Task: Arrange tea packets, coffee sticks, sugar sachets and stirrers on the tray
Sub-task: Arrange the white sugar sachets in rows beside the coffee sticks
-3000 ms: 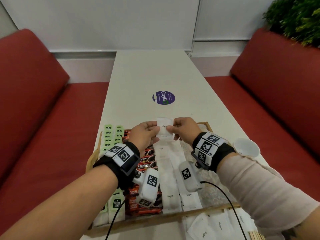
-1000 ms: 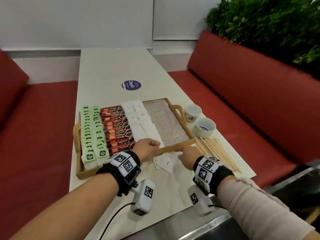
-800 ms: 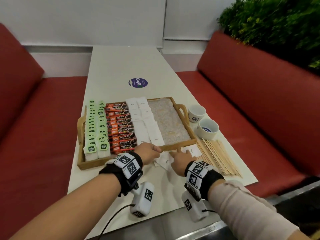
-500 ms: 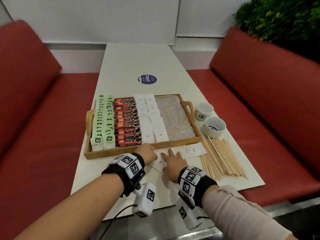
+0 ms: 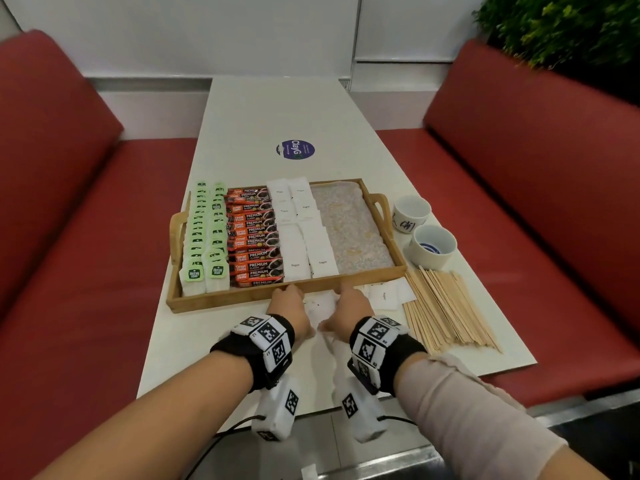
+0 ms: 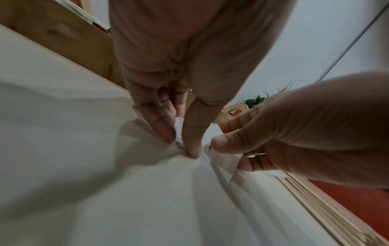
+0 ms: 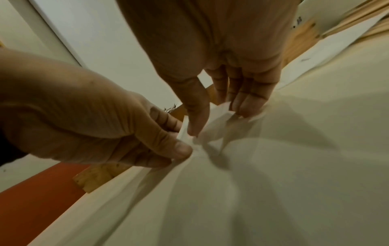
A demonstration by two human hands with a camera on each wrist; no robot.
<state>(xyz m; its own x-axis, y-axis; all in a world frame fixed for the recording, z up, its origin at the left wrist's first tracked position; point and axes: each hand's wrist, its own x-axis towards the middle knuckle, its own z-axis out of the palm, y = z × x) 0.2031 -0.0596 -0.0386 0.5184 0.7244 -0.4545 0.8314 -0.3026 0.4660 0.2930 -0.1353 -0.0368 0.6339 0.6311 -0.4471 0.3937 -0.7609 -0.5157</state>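
Note:
A wooden tray (image 5: 214,298) holds two rows of green tea packets (image 5: 204,237), a stack of red coffee sticks (image 5: 252,237) and two columns of white sugar sachets (image 5: 304,233); its right part is bare. Just in front of its near rim, my left hand (image 5: 289,301) and right hand (image 5: 349,301) meet over a loose sugar sachet (image 5: 320,306) on the table. In the left wrist view my thumb and fingers pinch this sachet (image 6: 179,131). In the right wrist view my right hand pinches the same sachet (image 7: 216,113). Wooden stirrers (image 5: 446,310) lie to the right.
More loose sachets (image 5: 384,296) lie between my right hand and the stirrers. Two white cups (image 5: 410,214) (image 5: 433,245) stand right of the tray. A blue sticker (image 5: 295,149) marks the far table. Red benches flank both sides.
Both hands have left the tray and come down to the loose sachets in front of it. The right hand lay flat half a second ago; now both hands pinch one sachet.

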